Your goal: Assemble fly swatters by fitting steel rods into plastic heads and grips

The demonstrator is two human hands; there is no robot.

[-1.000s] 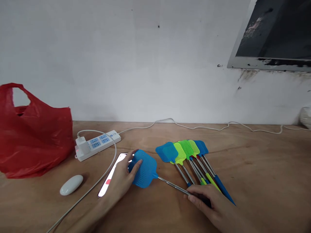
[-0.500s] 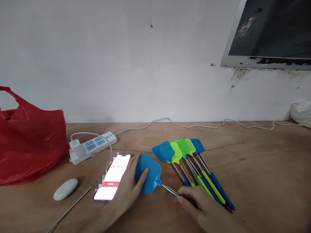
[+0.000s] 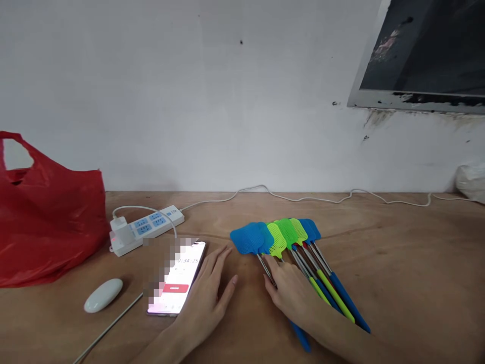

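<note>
The leftmost blue fly swatter lies on the wooden table under the right hand, its head pointing away from the person and to the left. Its long axis slants from that head down to the blue handle, whose end shows nearer the person, below the right wrist. The right hand's thumb and fingers are bent about the metal shaft; whether they pinch it cannot be told. The left hand is empty, its thumb spread from the fingers, just beside the phone.

Half a second ago the left hand had its fingers on the swatter's head and the right hand gripped the handle, apart from the other swatters. Now that head overlaps a second blue one at the left end of the fanned row of blue, yellow-green and green swatters, and the left hand has let go.

The phone's screen reads "0:34:25", with pixelation covering its left part; the label on its red button is too small to read
</note>
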